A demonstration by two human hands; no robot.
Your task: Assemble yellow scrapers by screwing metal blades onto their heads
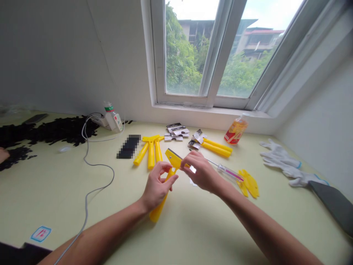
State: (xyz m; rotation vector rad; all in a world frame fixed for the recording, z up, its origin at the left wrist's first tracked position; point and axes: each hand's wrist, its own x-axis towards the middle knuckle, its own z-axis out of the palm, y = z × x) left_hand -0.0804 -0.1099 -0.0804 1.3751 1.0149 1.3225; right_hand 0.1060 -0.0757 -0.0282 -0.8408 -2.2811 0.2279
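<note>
My left hand (157,184) is closed around the neck of a yellow scraper (159,210), whose handle slants down toward me. A dark blade edge runs along the top of its head, and a screw shows on the face. At the right end of that head, the fingers of my right hand (200,170) pinch its edge; whether they hold a small part as well is hidden. Just beyond my right hand lies a screwdriver (230,172) with a clear handle. Two flat yellow pieces (250,183) rest beside it.
Yellow scrapers (151,154) lie behind my left hand, near a pixelated black object (128,146). Printed cards (176,130), more yellow handles (217,147), an orange bottle (236,129) and white gloves (281,162) stretch rightward. A grey cable (87,198) crosses the left side. Another person's hand (3,154) shows at far left.
</note>
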